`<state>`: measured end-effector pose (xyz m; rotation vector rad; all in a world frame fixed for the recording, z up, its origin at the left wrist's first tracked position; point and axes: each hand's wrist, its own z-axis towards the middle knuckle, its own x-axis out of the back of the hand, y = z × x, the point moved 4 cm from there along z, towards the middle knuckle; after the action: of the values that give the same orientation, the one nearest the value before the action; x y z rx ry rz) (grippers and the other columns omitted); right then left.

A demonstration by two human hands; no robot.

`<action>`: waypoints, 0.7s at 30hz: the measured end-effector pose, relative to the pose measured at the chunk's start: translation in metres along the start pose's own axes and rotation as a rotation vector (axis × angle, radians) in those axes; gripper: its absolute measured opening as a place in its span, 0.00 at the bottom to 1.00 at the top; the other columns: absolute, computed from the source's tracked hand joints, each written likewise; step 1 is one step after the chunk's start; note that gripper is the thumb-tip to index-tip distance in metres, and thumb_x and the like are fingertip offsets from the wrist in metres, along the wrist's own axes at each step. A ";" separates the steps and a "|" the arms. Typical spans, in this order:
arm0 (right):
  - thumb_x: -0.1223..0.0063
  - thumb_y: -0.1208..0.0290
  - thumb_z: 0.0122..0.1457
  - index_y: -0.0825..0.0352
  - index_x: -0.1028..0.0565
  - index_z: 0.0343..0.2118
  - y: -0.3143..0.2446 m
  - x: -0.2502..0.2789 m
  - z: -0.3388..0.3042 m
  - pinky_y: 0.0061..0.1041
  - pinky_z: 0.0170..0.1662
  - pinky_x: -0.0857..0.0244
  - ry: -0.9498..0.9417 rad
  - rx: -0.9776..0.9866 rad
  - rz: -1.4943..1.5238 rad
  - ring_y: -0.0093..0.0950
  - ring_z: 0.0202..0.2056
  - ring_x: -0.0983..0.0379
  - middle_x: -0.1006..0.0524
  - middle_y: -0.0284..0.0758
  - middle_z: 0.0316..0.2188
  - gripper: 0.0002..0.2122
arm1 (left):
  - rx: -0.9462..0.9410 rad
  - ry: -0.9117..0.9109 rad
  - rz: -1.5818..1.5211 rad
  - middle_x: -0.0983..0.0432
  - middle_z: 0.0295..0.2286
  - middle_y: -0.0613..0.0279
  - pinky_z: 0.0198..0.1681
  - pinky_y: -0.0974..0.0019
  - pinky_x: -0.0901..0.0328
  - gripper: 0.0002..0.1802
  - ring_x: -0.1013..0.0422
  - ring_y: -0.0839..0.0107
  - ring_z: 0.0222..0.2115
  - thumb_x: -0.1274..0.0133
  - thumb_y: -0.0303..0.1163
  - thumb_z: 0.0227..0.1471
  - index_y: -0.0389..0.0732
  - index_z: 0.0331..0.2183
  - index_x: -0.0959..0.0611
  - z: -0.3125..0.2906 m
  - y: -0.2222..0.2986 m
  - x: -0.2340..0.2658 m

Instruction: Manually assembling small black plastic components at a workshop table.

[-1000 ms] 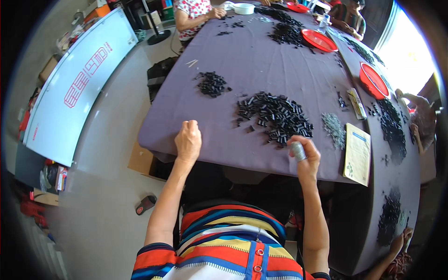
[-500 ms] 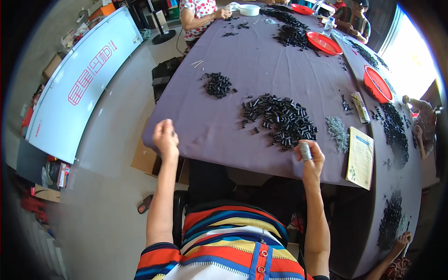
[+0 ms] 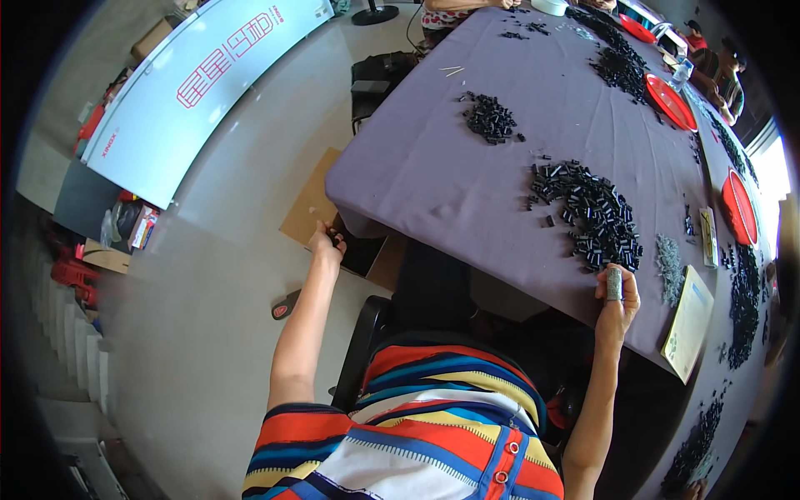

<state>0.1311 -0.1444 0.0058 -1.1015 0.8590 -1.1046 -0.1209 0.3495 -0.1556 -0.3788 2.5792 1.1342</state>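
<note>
My left hand [image 3: 327, 242] is off the table's left corner, above an open cardboard box [image 3: 310, 198]. Its fingers are curled, with small black pieces [image 3: 337, 237] showing at them. At the table's near edge, my right hand [image 3: 617, 302] is closed beside the large pile of short black tube-like pieces [image 3: 593, 212]. A grey ribbed wrap or sleeve [image 3: 614, 283] covers one of its fingers; whether anything is pinched there is hidden. Close by, to the right, lies a heap of small clear-grey pieces [image 3: 669, 268].
The purple-grey cloth-covered table [image 3: 433, 167] also bears a smaller black pile [image 3: 490, 118], red trays [image 3: 671, 102] and a pale yellow booklet [image 3: 689, 323]. Other people sit along its far and right sides. A white board [image 3: 208, 92] stands at left, and a chair arm [image 3: 372, 325] is beside me.
My left hand has moved from above the table's corner down over the cardboard box. My right hand stays by the large pile. The view has swung left and downward.
</note>
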 end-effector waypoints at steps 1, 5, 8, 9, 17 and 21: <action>0.54 0.75 0.60 0.67 0.25 0.36 0.002 -0.002 0.000 0.12 0.27 0.45 -0.007 0.011 -0.011 0.13 0.22 0.40 0.27 0.28 0.25 0.05 | -0.011 0.079 0.052 0.37 0.19 0.70 0.13 0.73 0.51 0.18 0.41 0.75 0.14 0.56 0.49 0.57 0.46 0.26 0.28 0.012 -0.002 0.005; 0.53 0.76 0.59 0.68 0.25 0.35 0.001 -0.011 -0.002 0.12 0.27 0.45 -0.012 0.017 -0.020 0.13 0.22 0.39 0.27 0.28 0.24 0.05 | -0.216 -0.023 0.452 0.31 0.29 0.61 0.24 0.60 0.32 0.27 0.32 0.65 0.25 0.59 0.59 0.54 0.43 0.33 0.27 0.045 0.013 0.004; 0.53 0.77 0.59 0.68 0.25 0.36 -0.001 -0.010 -0.005 0.12 0.27 0.44 -0.028 0.057 -0.106 0.12 0.22 0.38 0.26 0.28 0.25 0.05 | -0.218 -0.109 0.601 0.36 0.46 0.55 0.36 0.45 0.31 0.33 0.36 0.57 0.44 0.58 0.63 0.51 0.44 0.46 0.31 0.048 0.008 -0.008; 0.52 0.77 0.58 0.68 0.25 0.36 -0.001 -0.008 -0.005 0.12 0.27 0.43 -0.019 0.065 -0.137 0.12 0.22 0.38 0.26 0.27 0.25 0.05 | -0.137 -0.189 0.668 0.40 0.51 0.55 0.36 0.42 0.31 0.36 0.38 0.57 0.48 0.56 0.64 0.50 0.44 0.49 0.34 0.047 0.002 -0.016; 0.52 0.74 0.59 0.67 0.24 0.33 -0.005 -0.008 -0.006 0.13 0.28 0.41 0.015 0.005 -0.202 0.13 0.24 0.35 0.26 0.26 0.23 0.05 | -0.214 -0.131 0.389 0.28 0.35 0.61 0.36 0.55 0.32 0.24 0.30 0.63 0.34 0.54 0.56 0.52 0.46 0.39 0.26 0.078 -0.016 0.011; 0.50 0.75 0.58 0.67 0.25 0.32 -0.004 -0.008 -0.005 0.15 0.28 0.40 0.032 -0.046 -0.174 0.13 0.24 0.36 0.28 0.25 0.21 0.03 | -0.495 -0.048 0.335 0.34 0.16 0.71 0.14 0.75 0.46 0.07 0.39 0.79 0.14 0.52 0.33 0.52 0.47 0.22 0.26 0.063 0.037 0.008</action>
<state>0.1238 -0.1380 0.0086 -1.2168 0.8289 -1.2544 -0.1313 0.4197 -0.1744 -0.0147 2.3498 1.8792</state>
